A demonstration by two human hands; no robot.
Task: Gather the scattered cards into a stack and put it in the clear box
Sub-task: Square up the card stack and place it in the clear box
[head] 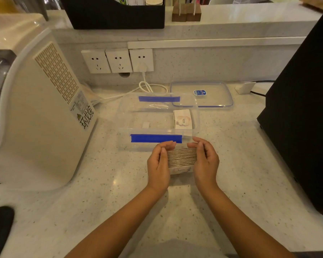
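Note:
A stack of cards (182, 157) stands on edge between my two hands, just in front of the clear box. My left hand (159, 164) presses its left side and my right hand (205, 162) presses its right side. The striped card edges face up. The clear box (127, 116) with blue clips lies open on the counter right behind my hands. Inside it, at the right end, lies a small pile of cards (183, 119) with "love" printed on the top one.
The box's clear lid (213, 101) lies behind the box to the right. A large white appliance (35, 108) stands at the left, a black box-shaped object (302, 108) at the right. Wall sockets (117, 60) and a white cable (147, 86) are behind.

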